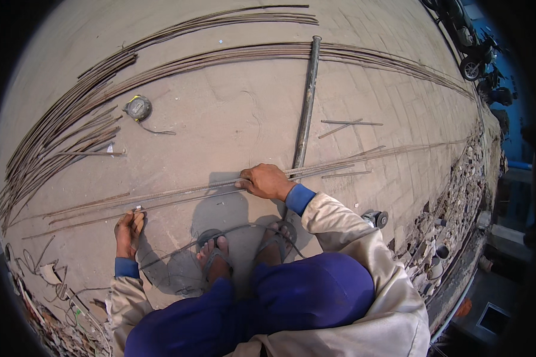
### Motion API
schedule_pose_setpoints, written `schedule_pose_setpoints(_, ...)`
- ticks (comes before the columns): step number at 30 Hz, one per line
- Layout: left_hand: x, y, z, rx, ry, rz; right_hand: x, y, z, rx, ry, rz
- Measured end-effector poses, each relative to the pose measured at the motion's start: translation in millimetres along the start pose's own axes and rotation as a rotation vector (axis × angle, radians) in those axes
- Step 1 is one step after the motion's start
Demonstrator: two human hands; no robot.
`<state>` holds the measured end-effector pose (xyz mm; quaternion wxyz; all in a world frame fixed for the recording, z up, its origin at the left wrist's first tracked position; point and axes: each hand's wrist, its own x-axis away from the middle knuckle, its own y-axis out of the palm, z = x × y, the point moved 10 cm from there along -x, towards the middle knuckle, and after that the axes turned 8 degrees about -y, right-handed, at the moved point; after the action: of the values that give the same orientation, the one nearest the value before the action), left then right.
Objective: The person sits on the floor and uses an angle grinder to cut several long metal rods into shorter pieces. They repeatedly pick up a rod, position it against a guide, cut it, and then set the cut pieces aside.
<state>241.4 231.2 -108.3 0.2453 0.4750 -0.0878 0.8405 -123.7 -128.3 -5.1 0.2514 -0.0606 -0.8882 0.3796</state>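
Observation:
Thin steel reinforcing rods [184, 192] lie side by side across the ground in front of my feet. My right hand [269, 181] is closed on these rods near their middle, thumb and fingertips pinching them. Further left, my left hand [129, 231] is closed just on the near side of the rods, with a small white piece [139, 207] showing at its fingertips; its exact kind is too small to tell. A metal pipe [307, 101] stretches away beyond my right hand, and the rods pass by its near end.
Longer rod bundles [220, 55] curve across the far side, over to the left. A round tape measure [139, 108] lies between. Short cut rods [351, 123] sit right of the pipe. A power tool [376, 218], rubble [438, 253] and a motorbike [470, 66] are at right.

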Motion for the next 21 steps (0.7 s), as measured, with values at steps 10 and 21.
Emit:
schedule_pose_setpoints(10, 30, -25, 23, -0.106, -0.029, 0.155, 1, 5, -2, -0.046, -0.080, 0.084)
schedule_pose_setpoints(21, 143, 173, 43, -1.228, 0.625, -0.030, 8, -3, -3, -0.257, -0.082, 0.099)
